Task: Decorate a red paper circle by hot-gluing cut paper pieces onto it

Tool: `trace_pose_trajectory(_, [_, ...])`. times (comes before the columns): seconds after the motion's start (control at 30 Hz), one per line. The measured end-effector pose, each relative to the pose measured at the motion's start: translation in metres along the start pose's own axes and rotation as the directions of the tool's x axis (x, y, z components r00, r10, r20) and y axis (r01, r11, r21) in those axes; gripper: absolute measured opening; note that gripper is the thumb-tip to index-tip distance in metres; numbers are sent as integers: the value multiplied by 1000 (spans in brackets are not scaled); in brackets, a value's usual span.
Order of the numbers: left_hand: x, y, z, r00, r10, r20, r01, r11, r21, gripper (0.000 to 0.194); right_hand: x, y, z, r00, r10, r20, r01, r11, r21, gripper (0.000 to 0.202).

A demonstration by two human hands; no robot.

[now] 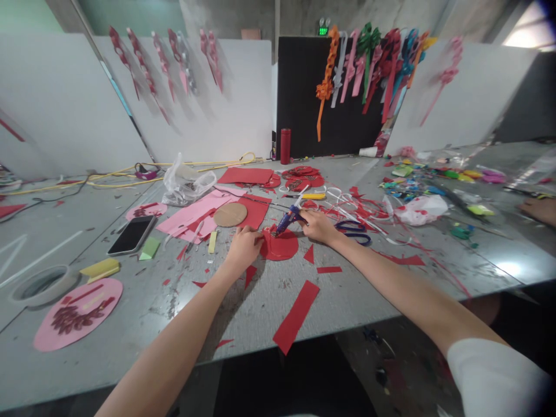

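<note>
And here we are at the grey surface (182,336), all eyes on the red disc (283,250), flat in the middle stretch between the near edge and the far edge! The left hand (244,246) is right there at its left rim, fingers bent and bunched low against the red; whether they pinch the rim or only press on it, I cannot tell. Over to the right hand (319,226), fingers wrapped round the grip of the blue glue gun (286,220). Look at that line: the gun's long axis slants down from the far right towards the near left, nozzle tipped at the upper part of the disc, white glue stick (302,196) poking out behind. From the right hand's fingers, then, the disc lies to the left and a little towards the near edge. The left hand is the nearer of the two; the right reaches the disc through its tool. Whether the nozzle touches, too small to call!

Around them, a cardboard circle (230,214) sits just beyond the left hand, dark-handled scissors (354,231) lie to the right of the right hand, and a red strip (297,315) angles out over the near edge.
</note>
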State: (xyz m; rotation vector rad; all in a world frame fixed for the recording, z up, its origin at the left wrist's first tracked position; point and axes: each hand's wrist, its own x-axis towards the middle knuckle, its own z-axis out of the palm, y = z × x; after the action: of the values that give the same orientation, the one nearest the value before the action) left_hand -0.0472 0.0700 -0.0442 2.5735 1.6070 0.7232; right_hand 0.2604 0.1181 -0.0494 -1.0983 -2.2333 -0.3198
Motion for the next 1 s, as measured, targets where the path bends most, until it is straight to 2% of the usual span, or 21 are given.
trace_pose_trajectory(0.17, [0,1,-1,1000,-9,2,9,1000,-12,28,0,0,1,1000,5,-10,-5,1000,15,30])
trace_pose_trajectory(0.43, [0,3,-4,1000,-22,17,22,1000,-2,30,0,-3,-1,986,107,-126,-88,984,152,39])
trace_pose_trajectory(0.57, [0,3,-3,999,-29,16,29,1000,-3,29,2,-7,-4,976,188,-112,-159,961,227,35])
trace_pose_trajectory(0.67, [0,4,-4,1000,-21,12,21,1000,3,29,3,-7,-3,959,270,-81,-236,926,293,41])
trace_pose_trajectory(0.8, [-1,3,-3,1000,-13,1,13,1000,-10,28,6,-2,1,958,271,-90,-221,904,366,46])
trace_pose_trajectory(0.9, [0,2,-2,1000,-2,-8,1,1000,-15,28,7,1,2,959,246,-138,-192,928,319,42])
trace_pose_trajectory(1.0, [0,2,-3,1000,8,-5,-8,1000,-15,28,9,2,-1,963,216,-161,-182,963,199,40])
